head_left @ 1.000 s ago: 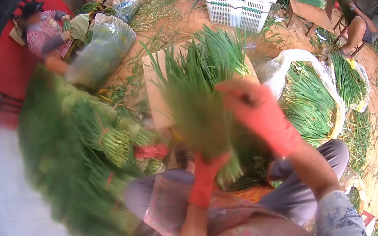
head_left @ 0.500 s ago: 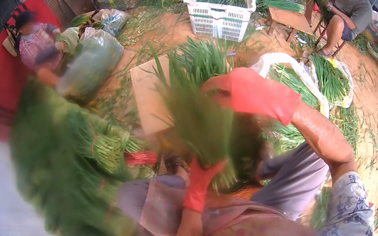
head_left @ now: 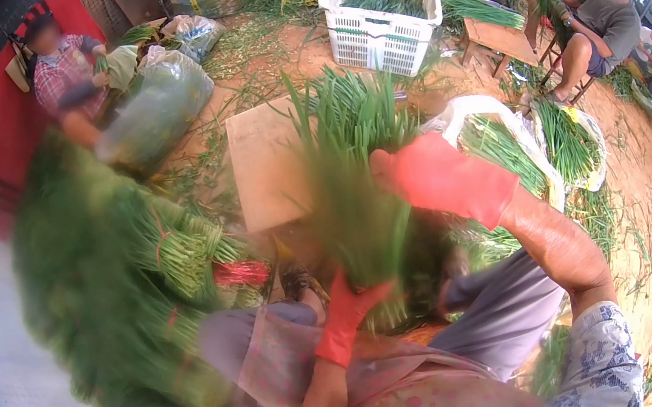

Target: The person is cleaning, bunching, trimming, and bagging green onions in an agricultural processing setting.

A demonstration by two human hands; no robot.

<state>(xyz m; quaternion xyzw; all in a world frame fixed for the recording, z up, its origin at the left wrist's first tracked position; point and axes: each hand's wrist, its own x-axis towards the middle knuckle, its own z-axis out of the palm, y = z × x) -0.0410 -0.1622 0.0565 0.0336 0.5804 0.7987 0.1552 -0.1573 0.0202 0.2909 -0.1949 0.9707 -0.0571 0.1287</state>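
Note:
My left hand (head_left: pixel 351 313), in a red rubber glove, wraps around the lower, paler end of a bunch of green chives (head_left: pixel 360 198). The bunch stands upright between my knees, its leaves fanning out at the top and its middle blurred. At the right side of the leaves is my gloved right hand (head_left: pixel 451 178). Its fingers are curled in, and whatever they pinch is hidden. Behind the bunch stands a small wooden board (head_left: pixel 264 166). A bundle of red ties (head_left: pixel 241 273) lies to the left of my left hand.
Tied chive bundles (head_left: pixel 115 282) are heaped at my left. Open white bags of chives (head_left: pixel 548 166) sit at right. Farther back are a white plastic crate (head_left: pixel 385 43), a filled plastic bag (head_left: pixel 155 111), and a low bench with chives (head_left: pixel 496 37). A person (head_left: pixel 67 74) works at far left, another (head_left: pixel 606 19) at right.
My right hand has shifted slightly right and down along the leaves. The bunch's top has tilted a little to the right, while my left hand keeps its grip.

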